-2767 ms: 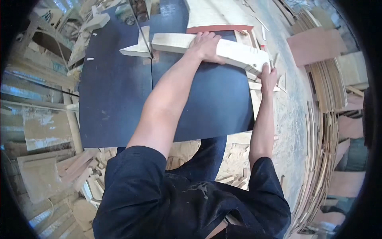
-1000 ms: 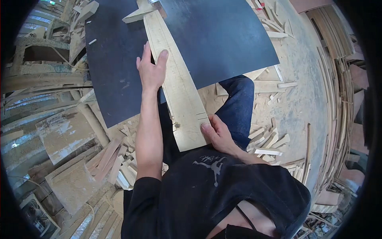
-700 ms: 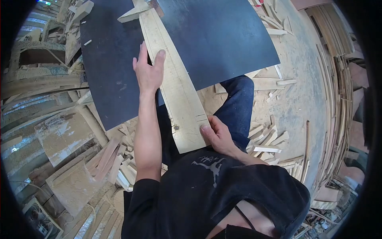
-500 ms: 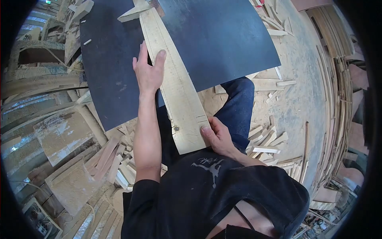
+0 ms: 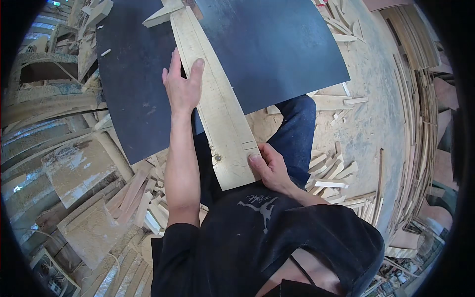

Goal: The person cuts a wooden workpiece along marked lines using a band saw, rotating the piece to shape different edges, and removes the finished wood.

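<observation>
Board: A long, pale wooden board (image 5: 222,109) with gently curved sides extends over the desk (image 5: 292,54), its wider end reaching past the near edge toward the wearer's black shirt (image 5: 213,252).
Grain and marks: A dark knot (image 5: 217,158) sits near the left side of the wide end; fine lines run lengthwise, and short dark strokes cross the right side.
Left hand: The left hand (image 5: 183,91) is partly spread, thumb over the board's upper face and fingers along its left edge; whether they grip cannot be told.
Right hand: The right hand (image 5: 271,167) clasps the board's near right corner, thumb on top, fingers curled beneath.
Desk: Smooth, dark and matte, with a small white stick (image 5: 105,52) by the left edge and a pale, pointed offcut (image 5: 161,17) toward the far side, beside the board's narrow end.
Shirt: A grey leaping figure (image 5: 262,210) marks the cloth, with script too small to read.
Floor: Angular wood scraps (image 5: 334,178) lie amid sawdust, right of the denim-clad knee (image 5: 299,116).
</observation>
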Demonstrator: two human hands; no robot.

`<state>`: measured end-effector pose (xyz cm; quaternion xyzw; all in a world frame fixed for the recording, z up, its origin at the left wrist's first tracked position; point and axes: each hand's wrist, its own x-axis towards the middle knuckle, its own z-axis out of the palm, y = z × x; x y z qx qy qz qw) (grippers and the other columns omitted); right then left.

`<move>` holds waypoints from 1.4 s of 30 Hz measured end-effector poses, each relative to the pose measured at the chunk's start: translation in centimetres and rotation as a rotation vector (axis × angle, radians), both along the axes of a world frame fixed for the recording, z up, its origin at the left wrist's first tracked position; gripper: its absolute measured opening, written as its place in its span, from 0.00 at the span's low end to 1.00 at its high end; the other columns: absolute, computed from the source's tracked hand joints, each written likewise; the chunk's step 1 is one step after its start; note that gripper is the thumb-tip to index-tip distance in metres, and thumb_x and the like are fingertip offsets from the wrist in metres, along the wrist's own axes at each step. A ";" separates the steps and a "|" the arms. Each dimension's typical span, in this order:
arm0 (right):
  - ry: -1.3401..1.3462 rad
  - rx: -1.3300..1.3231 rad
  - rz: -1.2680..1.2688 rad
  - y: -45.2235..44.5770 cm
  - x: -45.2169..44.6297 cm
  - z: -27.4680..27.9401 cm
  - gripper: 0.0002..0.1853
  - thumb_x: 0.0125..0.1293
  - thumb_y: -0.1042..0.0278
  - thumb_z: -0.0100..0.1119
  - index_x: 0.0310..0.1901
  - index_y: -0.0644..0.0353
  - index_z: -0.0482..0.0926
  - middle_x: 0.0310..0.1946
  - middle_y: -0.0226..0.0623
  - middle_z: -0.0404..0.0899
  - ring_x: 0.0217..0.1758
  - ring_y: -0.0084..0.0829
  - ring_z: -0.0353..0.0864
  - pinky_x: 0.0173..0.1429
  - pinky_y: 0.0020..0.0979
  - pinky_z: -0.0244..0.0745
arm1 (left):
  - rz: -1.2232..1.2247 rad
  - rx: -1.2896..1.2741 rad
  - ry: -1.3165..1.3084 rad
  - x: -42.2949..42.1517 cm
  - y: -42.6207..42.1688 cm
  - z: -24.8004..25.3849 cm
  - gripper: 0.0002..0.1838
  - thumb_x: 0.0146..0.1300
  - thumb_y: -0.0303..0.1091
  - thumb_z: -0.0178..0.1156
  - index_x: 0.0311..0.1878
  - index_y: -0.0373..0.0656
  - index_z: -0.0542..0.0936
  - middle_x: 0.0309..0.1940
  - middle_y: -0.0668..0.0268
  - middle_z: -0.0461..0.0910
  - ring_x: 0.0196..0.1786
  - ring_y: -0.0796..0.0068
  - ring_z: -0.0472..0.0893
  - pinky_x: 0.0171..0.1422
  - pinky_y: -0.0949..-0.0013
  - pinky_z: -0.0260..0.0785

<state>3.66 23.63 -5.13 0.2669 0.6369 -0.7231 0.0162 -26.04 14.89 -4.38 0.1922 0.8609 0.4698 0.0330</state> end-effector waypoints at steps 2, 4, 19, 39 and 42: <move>0.015 0.004 -0.012 -0.1 -0.1 -0.2 0.23 0.76 0.52 0.60 0.55 0.68 0.79 0.36 0.39 0.85 0.39 0.24 0.81 0.45 0.30 0.76 | 0.002 0.008 0.006 -0.1 0.0 0.0 0.36 0.68 0.48 0.64 0.76 0.42 0.69 0.71 0.48 0.74 0.75 0.50 0.71 0.86 0.44 0.38; 0.030 -0.004 -0.026 -0.3 -0.4 -0.3 0.23 0.76 0.52 0.60 0.55 0.68 0.79 0.36 0.40 0.85 0.38 0.24 0.81 0.45 0.30 0.76 | -0.005 0.024 0.005 -0.5 0.1 -0.1 0.36 0.68 0.48 0.64 0.75 0.42 0.70 0.69 0.50 0.77 0.73 0.50 0.73 0.86 0.45 0.40; -0.018 -0.046 -0.053 0.3 0.2 -0.1 0.20 0.75 0.57 0.60 0.54 0.68 0.80 0.36 0.36 0.86 0.39 0.21 0.81 0.46 0.28 0.77 | 0.004 -0.002 0.058 0.9 -0.3 -0.2 0.34 0.70 0.48 0.62 0.75 0.42 0.71 0.69 0.50 0.77 0.79 0.48 0.67 0.85 0.40 0.40; -0.007 -0.065 -0.047 0.5 -0.4 0.1 0.20 0.76 0.55 0.61 0.55 0.67 0.79 0.36 0.36 0.86 0.39 0.20 0.80 0.45 0.28 0.76 | 0.033 -0.007 0.035 0.1 0.3 0.2 0.36 0.69 0.49 0.62 0.75 0.41 0.70 0.71 0.47 0.75 0.75 0.49 0.71 0.86 0.42 0.40; -0.003 -0.059 -0.052 0.4 -0.6 0.3 0.21 0.76 0.55 0.61 0.54 0.67 0.79 0.35 0.36 0.85 0.38 0.21 0.80 0.44 0.29 0.76 | 0.024 0.011 0.019 0.0 0.3 0.4 0.35 0.69 0.49 0.62 0.75 0.42 0.71 0.71 0.48 0.75 0.75 0.49 0.72 0.86 0.42 0.41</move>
